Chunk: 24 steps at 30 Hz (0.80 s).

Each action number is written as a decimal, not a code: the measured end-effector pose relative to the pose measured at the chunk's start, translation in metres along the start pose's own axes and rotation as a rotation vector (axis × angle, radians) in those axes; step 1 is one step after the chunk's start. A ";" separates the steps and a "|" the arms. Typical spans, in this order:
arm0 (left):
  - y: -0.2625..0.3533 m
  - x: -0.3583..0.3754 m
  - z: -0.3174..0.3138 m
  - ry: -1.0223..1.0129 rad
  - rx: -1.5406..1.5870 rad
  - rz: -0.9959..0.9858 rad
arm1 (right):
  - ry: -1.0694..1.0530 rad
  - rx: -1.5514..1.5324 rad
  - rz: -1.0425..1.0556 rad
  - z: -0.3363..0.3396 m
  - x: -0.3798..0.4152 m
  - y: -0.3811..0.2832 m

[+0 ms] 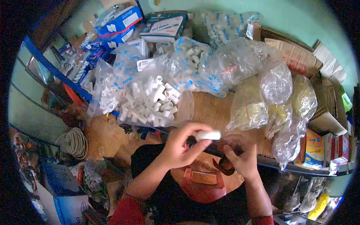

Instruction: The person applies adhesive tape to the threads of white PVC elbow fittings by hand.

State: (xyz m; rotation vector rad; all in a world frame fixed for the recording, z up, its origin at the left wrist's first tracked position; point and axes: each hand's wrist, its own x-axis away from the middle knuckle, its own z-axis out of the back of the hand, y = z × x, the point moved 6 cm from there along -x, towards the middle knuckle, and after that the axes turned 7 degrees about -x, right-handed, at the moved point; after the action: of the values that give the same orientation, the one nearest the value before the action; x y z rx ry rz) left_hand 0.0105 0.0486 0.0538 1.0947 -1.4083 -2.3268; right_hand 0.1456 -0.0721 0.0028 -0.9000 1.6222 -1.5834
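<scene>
A short white plastic pipe fitting (208, 135) is pinched between the thumb and fingers of my left hand (183, 145), just past the table's front edge. Close beside it, my right hand (241, 154) is closed, fingers bent. A dark brown, curved, shiny piece (226, 165) shows below its fingertips; I cannot tell what it is. In front of my left hand, an opened clear bag (184, 105) holds a heap of white tee fittings (159, 95) lying at all angles.
Bags of white elbow fittings (193, 56) and clear knotted bags (247, 108) crowd the table (212, 107). Boxes stand at the back, including a dark green one (164, 26). A red stool (204, 187) is below; coiled cable (75, 143) lies left.
</scene>
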 end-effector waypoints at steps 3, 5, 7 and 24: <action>0.009 -0.007 0.026 0.094 0.111 -0.043 | -0.023 0.031 0.028 0.000 -0.002 -0.007; 0.014 -0.012 0.039 0.178 0.132 0.015 | -0.064 0.073 0.072 0.002 -0.002 0.003; 0.020 -0.021 0.049 0.295 0.069 0.054 | -0.057 0.084 0.055 0.005 -0.001 0.000; -0.065 -0.182 0.061 -0.019 -0.892 -0.065 | -0.048 0.103 0.187 0.010 0.005 -0.018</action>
State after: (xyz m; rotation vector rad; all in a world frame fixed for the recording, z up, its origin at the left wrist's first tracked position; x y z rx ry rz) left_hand 0.1092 0.2182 0.1048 0.8202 -0.2200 -2.5493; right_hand 0.1520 -0.0820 0.0205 -0.7059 1.5290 -1.4900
